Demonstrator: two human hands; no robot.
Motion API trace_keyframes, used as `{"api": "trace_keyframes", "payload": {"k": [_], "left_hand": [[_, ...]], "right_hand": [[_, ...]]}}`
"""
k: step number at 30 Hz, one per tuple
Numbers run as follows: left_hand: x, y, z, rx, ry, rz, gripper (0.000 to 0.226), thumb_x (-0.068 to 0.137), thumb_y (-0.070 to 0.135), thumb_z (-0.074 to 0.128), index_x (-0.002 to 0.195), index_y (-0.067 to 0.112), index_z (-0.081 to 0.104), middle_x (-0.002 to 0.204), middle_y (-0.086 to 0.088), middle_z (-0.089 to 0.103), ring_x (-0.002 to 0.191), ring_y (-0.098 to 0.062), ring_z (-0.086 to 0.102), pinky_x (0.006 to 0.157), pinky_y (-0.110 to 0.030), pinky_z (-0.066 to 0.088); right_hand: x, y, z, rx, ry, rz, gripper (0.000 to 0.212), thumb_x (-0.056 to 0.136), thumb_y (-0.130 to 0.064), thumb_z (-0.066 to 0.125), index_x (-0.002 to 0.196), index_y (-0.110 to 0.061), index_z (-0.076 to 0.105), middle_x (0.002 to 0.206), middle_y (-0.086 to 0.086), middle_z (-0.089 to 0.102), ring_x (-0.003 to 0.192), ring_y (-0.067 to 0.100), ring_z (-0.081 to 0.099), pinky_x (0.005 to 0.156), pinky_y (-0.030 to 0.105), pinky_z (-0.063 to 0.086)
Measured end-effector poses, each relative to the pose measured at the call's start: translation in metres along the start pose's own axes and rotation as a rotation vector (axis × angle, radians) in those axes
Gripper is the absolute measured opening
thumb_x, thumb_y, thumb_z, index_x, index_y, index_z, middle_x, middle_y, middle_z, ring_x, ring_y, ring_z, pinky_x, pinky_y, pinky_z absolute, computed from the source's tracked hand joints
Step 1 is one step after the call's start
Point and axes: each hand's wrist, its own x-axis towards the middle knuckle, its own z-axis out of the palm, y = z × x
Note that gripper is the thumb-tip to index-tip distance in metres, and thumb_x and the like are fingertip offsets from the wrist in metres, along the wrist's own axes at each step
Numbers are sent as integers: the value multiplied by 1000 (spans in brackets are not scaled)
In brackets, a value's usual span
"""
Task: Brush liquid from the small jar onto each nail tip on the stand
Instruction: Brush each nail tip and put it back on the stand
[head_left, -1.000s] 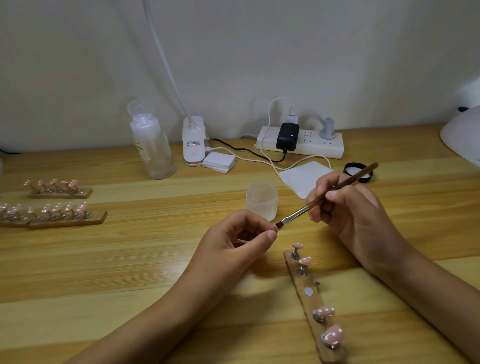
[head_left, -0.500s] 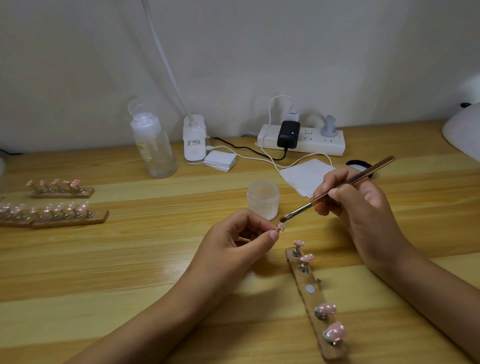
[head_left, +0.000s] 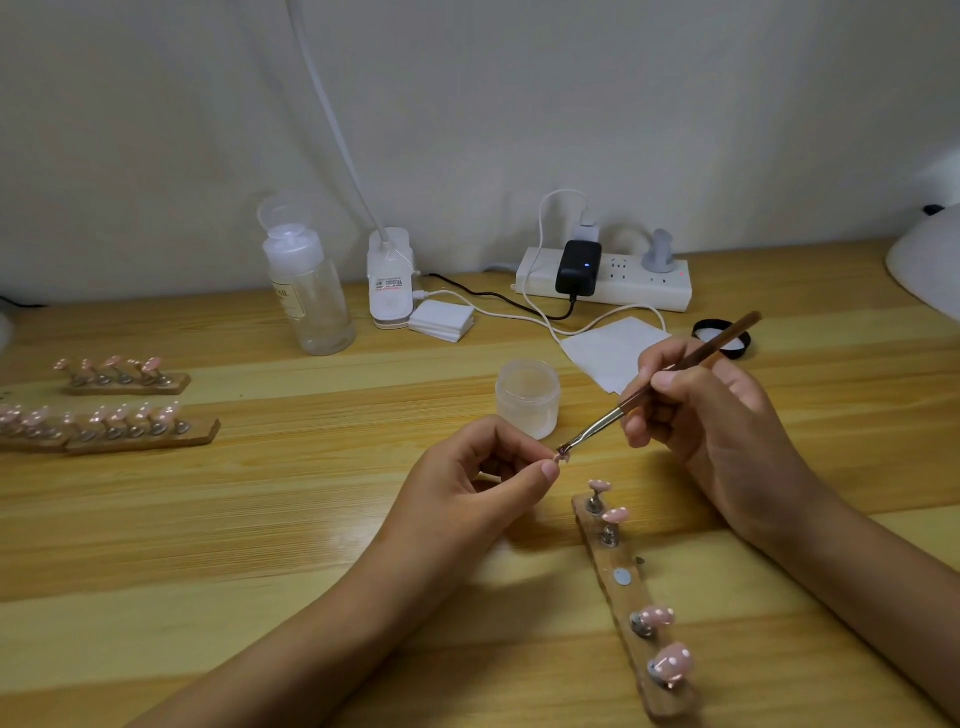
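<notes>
My left hand (head_left: 483, 475) pinches a small pink nail tip (head_left: 563, 457) between thumb and fingers above the table. My right hand (head_left: 711, 421) grips a brown brush (head_left: 670, 371), its bristle end touching that nail tip. The small frosted jar (head_left: 528, 397) stands open just behind the two hands. A wooden stand (head_left: 626, 597) lies at the lower right with several pink dotted nail tips on metal posts; one metal disc in its middle is bare.
Two more wooden stands (head_left: 124, 382) (head_left: 111, 428) with pink tips lie at the left. At the back are a clear pump bottle (head_left: 309, 293), a white pad stack (head_left: 441, 320), a power strip (head_left: 605, 280), a white wipe (head_left: 608, 351) and the black jar lid (head_left: 723, 339).
The brush lifted off the nail tip half a second ago, then came back down; its bristles touch the tip again. My left hand stayed in place.
</notes>
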Motion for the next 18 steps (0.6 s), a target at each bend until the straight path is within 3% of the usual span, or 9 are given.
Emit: {"api": "trace_keyframes", "payload": {"k": [7, 12, 18], "left_hand": [[0, -2, -1, 19, 1, 0, 7, 84, 14, 69, 79, 18, 68, 78, -5, 65, 70, -7, 54, 62, -15, 44], [0, -2, -1, -20, 15, -3, 5, 82, 21, 70, 77, 24, 68, 75, 11, 67, 74, -5, 58, 65, -17, 47], [1, -2, 0, -90, 7, -17, 2, 79, 24, 69, 77, 23, 69, 74, 10, 67, 65, -5, 57, 63, -17, 48]], "right_hand": [[0, 0, 3, -96, 63, -9, 17, 81, -13, 49, 75, -21, 62, 61, 1, 63, 58, 12, 62, 55, 22, 52], [3, 3, -3, 18, 90, -24, 24, 81, -11, 46, 74, -23, 66, 66, 2, 67, 61, 13, 64, 59, 22, 52], [4, 2, -4, 100, -41, -34, 26, 80, -7, 40, 76, -17, 63, 70, 3, 65, 63, 14, 61, 61, 23, 52]]}}
